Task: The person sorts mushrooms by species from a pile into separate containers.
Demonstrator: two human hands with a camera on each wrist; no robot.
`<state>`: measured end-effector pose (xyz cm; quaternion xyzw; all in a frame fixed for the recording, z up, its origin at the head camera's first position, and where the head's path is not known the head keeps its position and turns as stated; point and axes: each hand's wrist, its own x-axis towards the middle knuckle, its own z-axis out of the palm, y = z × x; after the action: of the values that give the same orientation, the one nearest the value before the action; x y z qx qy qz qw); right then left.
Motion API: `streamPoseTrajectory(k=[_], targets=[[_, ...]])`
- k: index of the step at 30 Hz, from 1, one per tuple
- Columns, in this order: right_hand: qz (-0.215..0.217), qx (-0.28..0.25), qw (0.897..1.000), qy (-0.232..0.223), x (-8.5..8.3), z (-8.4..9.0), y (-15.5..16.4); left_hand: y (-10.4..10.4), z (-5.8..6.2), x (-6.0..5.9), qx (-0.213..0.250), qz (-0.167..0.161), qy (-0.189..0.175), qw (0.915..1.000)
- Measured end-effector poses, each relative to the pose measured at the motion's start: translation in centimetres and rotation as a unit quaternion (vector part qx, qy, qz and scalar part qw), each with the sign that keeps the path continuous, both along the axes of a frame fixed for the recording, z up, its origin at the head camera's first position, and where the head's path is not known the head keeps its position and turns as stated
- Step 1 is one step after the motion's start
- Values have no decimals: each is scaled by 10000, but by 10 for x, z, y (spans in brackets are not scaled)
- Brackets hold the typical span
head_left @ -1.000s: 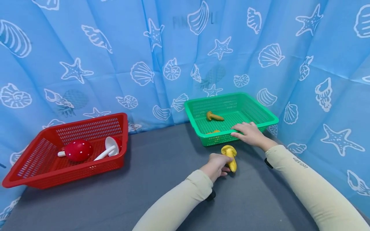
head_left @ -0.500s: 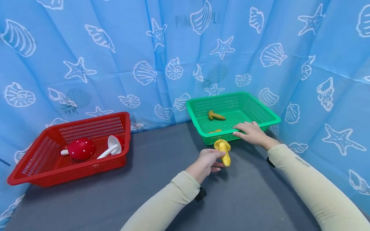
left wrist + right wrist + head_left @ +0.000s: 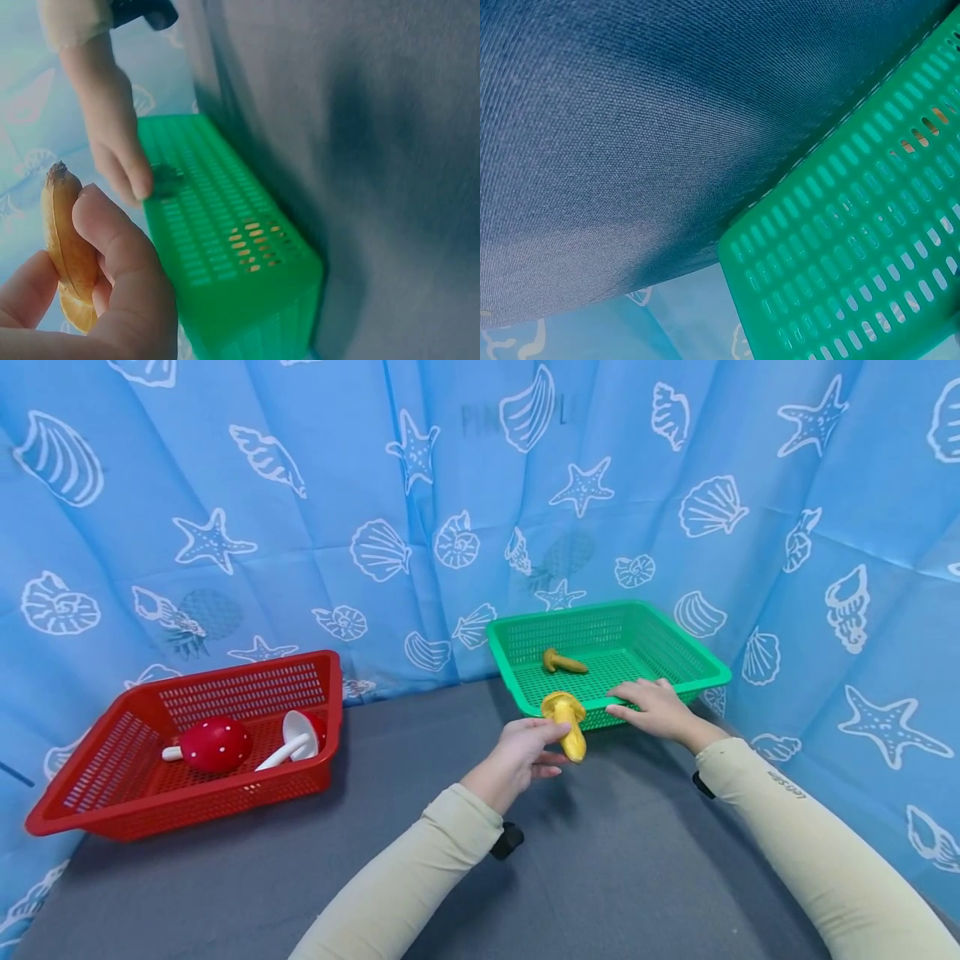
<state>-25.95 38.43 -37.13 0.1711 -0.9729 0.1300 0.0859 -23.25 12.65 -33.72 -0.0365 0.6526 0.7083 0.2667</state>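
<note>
My left hand pinches a yellow toy mushroom by its stem, thumb on top, in front of the green basket. In the left wrist view the mushroom's stem end points up between thumb and fingers. My right hand holds the near rim of the green basket, fingers over the edge and thumb on the outer side. A brown toy mushroom lies inside this basket. Through its slots in the right wrist view an orange thing shows.
On the left stands a red basket with a red white-spotted toy mushroom and another with a white underside. A grey cloth covers the table. A blue shell-patterned curtain hangs behind.
My left hand has lifted the yellow mushroom off the table and carried it left and forward, up to the green basket's near rim. The right hand stays on the rim.
</note>
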Motion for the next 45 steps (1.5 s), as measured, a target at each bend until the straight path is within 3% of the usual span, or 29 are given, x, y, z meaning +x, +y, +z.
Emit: streamPoseTrajectory(k=[6,15,29,45], targets=[[-26,-13,10000,11,0,0,1,-3,9,-8,14,-36,-29,10000],[8,-8,10000,28,2,1,3,-4,16,-20,49,179,34,9998],[78,-21,9999,98,4,2,1,1,17,-40,386,415,252,9981],[82,-2,9998,153,0,-3,2,6,13,-59,443,699,173,9964]])
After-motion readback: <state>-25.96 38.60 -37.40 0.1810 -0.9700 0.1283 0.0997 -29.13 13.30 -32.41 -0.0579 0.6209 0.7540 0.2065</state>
